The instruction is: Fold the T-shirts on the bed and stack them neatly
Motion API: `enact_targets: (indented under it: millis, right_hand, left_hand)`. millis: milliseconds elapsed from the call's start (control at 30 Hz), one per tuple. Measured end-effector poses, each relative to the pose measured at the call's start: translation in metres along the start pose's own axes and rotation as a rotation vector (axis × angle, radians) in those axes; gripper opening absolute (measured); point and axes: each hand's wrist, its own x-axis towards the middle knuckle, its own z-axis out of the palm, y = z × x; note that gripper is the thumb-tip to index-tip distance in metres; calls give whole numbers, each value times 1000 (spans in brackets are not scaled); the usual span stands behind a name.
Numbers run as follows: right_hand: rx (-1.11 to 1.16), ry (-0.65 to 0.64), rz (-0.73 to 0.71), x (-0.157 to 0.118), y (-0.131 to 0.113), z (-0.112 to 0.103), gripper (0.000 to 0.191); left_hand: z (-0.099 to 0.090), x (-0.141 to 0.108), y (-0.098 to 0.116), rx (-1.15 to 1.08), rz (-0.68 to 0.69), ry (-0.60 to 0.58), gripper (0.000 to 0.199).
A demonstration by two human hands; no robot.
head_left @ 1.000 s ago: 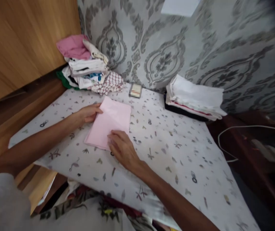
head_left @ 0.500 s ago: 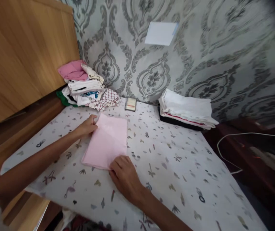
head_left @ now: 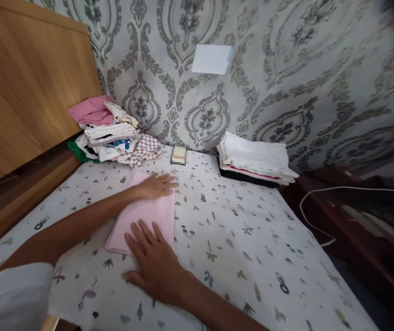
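I could read no text, label, brand, number or sign anywhere in my view.

Sleeve colour: white (head_left: 20, 294), greyish in the shade
Sleeve shape: short and loose, softly creased
Sleeve hem: well behind the left fingers (head_left: 165, 179), near the elbow
Left hand (head_left: 152, 187): bare, fingers slender
Right hand (head_left: 159, 271): bare from fingers past wrist

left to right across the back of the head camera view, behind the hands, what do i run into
wooden cabinet, pile of mixed clothes, small pixelated square item, stack of folded cloths with white on top, white cable
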Motion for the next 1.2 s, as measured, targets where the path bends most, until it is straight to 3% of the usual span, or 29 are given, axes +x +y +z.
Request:
enact_targets:
  millis: [100, 167, 267, 367, 500, 733, 933, 1067, 1200]
  right_hand:
    - [44, 13, -22, -7, -4, -4, 69]
    - [64, 118, 55, -14, 0, -5, 60]
    - [8, 350, 414, -23, 14, -4, 52]
    - [-68, 411, 630, -27, 27, -3, 44]
    - [-109, 416, 611, -25, 29, 1, 43]
    - [-136, 392, 601, -24, 25, 6, 42]
    - [-115, 386, 697, -27, 29, -4, 59]
    - [-43, 329, 747, -23, 24, -14, 34]
    - [112, 345, 764, -13, 14, -14, 16]
  left_hand:
    - [-11, 23, -3, 140, 0, 45, 37]
    - [-16, 34, -2, 262, -3, 90, 32]
    - [-20, 49, 0, 358, -84, 115, 26]
    - [-18, 64, 2, 373, -148, 85, 27]
    - [-10, 78, 2, 406, -192, 68, 21]
    - [-15, 76, -2, 439, -242, 215, 14]
    - [-42, 49, 4, 437, -226, 104, 21]
    - [-76, 26, 2, 417, -277, -18, 29]
    - [-103, 9, -2, 268, -424, -240, 37]
